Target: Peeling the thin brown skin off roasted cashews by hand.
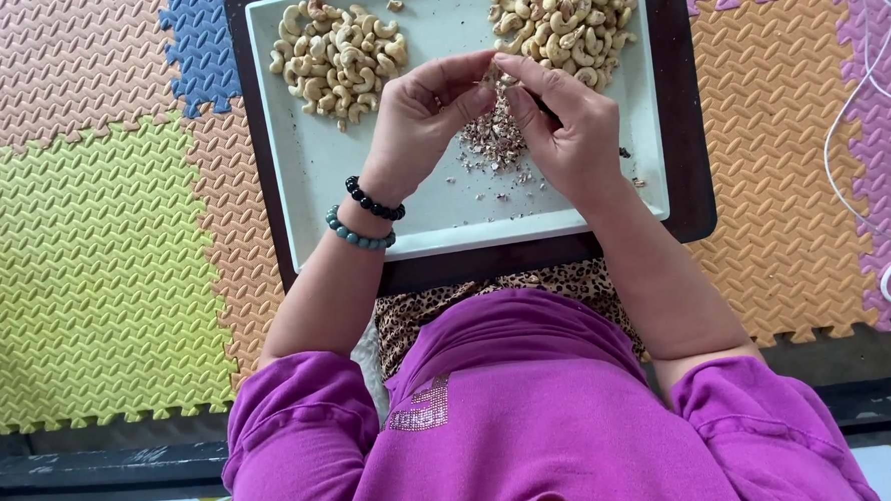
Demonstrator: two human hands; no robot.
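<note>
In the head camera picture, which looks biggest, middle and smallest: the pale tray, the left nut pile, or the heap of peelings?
1. Pale tray, by far the biggest.
2. Left nut pile.
3. Heap of peelings, smallest, though the hands hide its top.

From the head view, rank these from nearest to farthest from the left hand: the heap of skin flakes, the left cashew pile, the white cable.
1. Heap of skin flakes, just right of the left hand.
2. Left cashew pile, up-left on the tray.
3. White cable, far right on the mat.

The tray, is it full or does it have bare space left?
Partly full. The pale tray holds two cashew piles at its far end and a small heap of skins mid-tray; the near part is mostly bare.
</note>
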